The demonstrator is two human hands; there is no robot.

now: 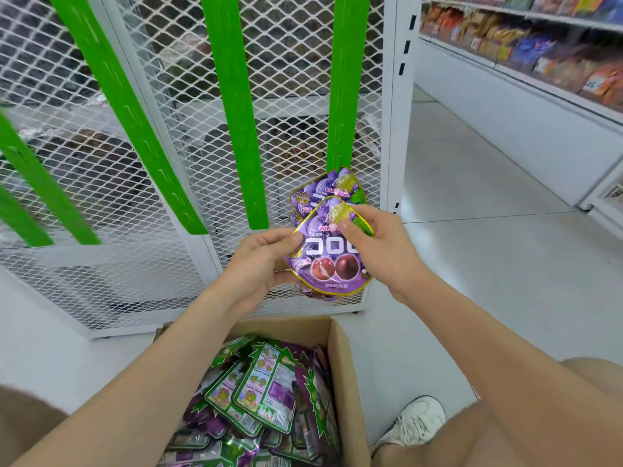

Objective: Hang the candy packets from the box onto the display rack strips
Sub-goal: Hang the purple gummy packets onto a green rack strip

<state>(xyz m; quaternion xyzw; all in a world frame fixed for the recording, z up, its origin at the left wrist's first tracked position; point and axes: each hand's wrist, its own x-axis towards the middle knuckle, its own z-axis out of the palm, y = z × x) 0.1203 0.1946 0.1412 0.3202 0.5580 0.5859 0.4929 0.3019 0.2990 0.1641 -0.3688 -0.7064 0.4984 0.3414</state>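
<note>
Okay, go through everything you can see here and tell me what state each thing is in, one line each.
front packet: held face out between both hands.
left hand: pinches its left edge.
right hand: pinches its top right corner.
rear packet: at the lower end of the right strip; cannot tell if hooked.
middle strip: bare.
box: open, holding many packets.

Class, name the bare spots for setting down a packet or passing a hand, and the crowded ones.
Free: floor between the mesh rack and shop shelves, and between the box and shoe. Crowded: the box, full of packets, and the rightmost green strip's foot, where left hand and right hand hold a packet.
</note>
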